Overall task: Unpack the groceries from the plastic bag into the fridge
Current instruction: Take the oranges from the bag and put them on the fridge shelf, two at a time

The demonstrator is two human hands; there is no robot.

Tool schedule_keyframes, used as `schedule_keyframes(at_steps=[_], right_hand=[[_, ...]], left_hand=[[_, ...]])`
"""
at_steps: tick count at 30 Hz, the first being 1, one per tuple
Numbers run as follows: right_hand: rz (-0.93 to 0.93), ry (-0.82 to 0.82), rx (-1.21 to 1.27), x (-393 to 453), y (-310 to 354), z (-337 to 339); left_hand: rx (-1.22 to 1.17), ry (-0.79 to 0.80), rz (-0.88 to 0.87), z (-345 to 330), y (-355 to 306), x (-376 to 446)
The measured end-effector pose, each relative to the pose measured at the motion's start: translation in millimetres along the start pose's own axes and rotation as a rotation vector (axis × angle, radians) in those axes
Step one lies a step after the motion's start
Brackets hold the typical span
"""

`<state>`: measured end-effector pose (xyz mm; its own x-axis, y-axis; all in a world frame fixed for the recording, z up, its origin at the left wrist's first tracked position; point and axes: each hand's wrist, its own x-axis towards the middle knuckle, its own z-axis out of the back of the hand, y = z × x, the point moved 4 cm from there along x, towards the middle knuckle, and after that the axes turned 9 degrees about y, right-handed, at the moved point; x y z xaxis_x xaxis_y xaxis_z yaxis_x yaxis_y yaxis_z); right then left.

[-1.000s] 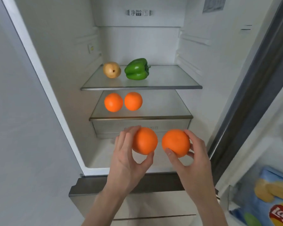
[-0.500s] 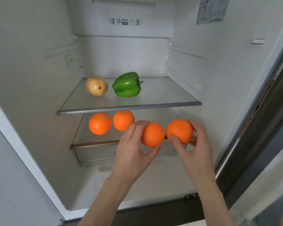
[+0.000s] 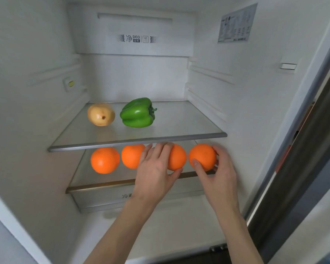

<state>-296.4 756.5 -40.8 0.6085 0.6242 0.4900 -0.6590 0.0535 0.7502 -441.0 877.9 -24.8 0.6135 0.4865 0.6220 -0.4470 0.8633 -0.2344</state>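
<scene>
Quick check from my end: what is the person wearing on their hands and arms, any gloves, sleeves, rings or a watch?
Nothing visible. The left hand and right hand are bare, with no gloves and no rings on the fingers that show. Both forearms are uncovered down to the bottom edge of the picture, with no sleeves, watch or bands at the wrists. Nails look short and unpainted.

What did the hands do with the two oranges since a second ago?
Both hands carried them forward, from in front of the fridge up to the lower glass shelf. The left hand still grips one round orange, the right hand the other. The two shelved oranges, yellow pear and green pepper stayed put.
</scene>
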Motion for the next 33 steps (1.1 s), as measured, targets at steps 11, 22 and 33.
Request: schedule_keyframes(at_steps=[11,22,33], right_hand=[[-0.002,0.064,-0.121,15.5,-12.0,-23.2],[-0.034,0.014,-0.283,23.2,-12.7,-32.3],[-0.027,0.01,-0.318,26.3,-11.5,-35.6]], left_hand=[[0.094,0.097,0.076,-14.0,7.4,17.3],[0.049,0.127,0.041,-25.8,9.5,24.3],[0.107,0.113,0.023,-23.8,14.6,23.5]])
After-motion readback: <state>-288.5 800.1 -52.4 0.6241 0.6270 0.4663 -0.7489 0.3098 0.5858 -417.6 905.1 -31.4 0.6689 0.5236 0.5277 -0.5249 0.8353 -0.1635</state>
